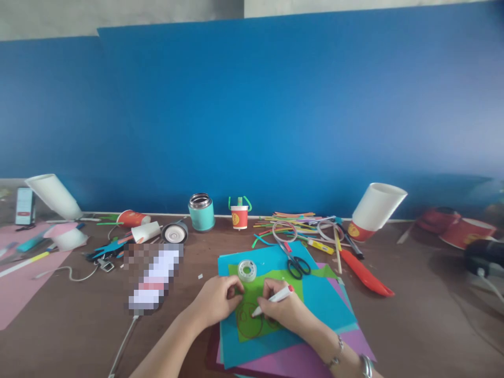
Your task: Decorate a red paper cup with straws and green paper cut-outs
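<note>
My right hand [281, 304] is closed around a white marker [277, 295] with a red end, its tip down on a sheet of green paper [252, 291]. Red-brown circles [249, 321] are drawn on that sheet. My left hand [222, 299] lies at the left side of the green paper with its fingers curled in; whatever is between them is hidden. Under the green sheet are blue paper [326, 302] and purple paper [356, 341]. A roll of clear tape [247, 270] and dark-handled scissors [298, 267] lie on the sheets above my hands.
Behind the paper stand a teal jar [201, 215] and a small red cup [239, 218] with green arms. Colourful pipe cleaners [295, 220] lie beside a yellow glue stick [321, 247]. White cups [376, 210] stand at right, near a red strip [364, 273]. A blurred, cabled device [157, 278] lies left.
</note>
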A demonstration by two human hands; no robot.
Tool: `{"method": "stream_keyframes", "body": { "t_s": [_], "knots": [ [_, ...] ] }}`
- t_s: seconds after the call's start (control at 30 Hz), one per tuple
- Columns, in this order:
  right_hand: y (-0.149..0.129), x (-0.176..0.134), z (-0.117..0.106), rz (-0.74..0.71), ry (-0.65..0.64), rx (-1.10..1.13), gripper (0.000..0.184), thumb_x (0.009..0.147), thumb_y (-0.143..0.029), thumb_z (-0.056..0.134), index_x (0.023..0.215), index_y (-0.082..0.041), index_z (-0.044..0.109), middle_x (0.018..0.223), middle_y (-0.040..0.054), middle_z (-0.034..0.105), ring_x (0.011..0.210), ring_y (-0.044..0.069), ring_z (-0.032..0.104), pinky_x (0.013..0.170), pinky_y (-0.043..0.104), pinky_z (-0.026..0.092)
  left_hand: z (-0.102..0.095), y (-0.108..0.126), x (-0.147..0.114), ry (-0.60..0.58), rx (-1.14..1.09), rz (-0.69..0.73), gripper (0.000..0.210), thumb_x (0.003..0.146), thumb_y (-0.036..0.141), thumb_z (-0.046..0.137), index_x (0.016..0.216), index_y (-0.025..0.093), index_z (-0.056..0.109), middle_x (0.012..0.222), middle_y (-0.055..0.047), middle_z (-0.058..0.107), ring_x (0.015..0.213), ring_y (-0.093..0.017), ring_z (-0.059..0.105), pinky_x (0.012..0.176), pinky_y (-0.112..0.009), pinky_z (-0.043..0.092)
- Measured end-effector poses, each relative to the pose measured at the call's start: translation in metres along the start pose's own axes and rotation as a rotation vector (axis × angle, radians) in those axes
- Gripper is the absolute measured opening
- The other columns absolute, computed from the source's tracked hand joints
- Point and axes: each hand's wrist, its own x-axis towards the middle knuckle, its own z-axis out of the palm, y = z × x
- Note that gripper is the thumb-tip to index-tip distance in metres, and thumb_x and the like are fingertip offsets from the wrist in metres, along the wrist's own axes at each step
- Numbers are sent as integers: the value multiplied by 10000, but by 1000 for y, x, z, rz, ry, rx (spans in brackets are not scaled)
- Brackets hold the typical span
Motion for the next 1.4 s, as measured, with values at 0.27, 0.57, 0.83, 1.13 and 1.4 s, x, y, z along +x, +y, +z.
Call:
{"method": "stream_keyframes", "body": {
  "t_s": [0.27, 0.57, 0.83, 1.13, 1.4],
  "knots": [
    [-3, -2, 0, -35, 28, -45, 197, 649, -185, 535, 530, -203, 379, 457, -73, 452, 398, 61, 381, 355, 160, 267, 0, 0, 1, -4, -3, -2, 120, 729, 221, 549, 820, 227, 627, 573, 47, 517, 536, -120, 476, 498, -199, 268],
    [-1, -2, 0, -29, 36, -100, 195, 622, -155, 527, 517, -205, 370, 458, -72, 431, 411, 67, 375, 366, 169, 267, 1, -1, 1, -3, -2, -1, 120, 729, 216, 547, 817, 227, 627, 569, 48, 508, 538, -120, 477, 498, -197, 265],
    [2, 1, 0, -20, 49, -78, 200, 613, -133, 525, 518, -208, 365, 439, -81, 443, 376, 66, 418, 346, 160, 284, 0, -1, 1, -11, 6, 4, 110, 741, 229, 548, 821, 223, 623, 570, 47, 510, 537, -120, 479, 500, -199, 269],
    [4, 3, -4, -11, 35, 199, 202, 712, -269, 525, 580, -218, 381, 387, -80, 479, 329, 81, 438, 328, 167, 331, 1, -1, 1, -3, -4, -10, 124, 721, 203, 546, 817, 225, 622, 572, 50, 511, 543, -121, 486, 503, -199, 279],
    [0, 2, -3, -91, 95, -38, 202, 635, -172, 544, 525, -204, 378, 492, -65, 438, 452, 77, 405, 408, 179, 309, 1, 0, 1, -14, 25, -12, 131, 732, 214, 533, 830, 222, 619, 611, 37, 553, 565, -130, 505, 508, -206, 281]
  ]
}}
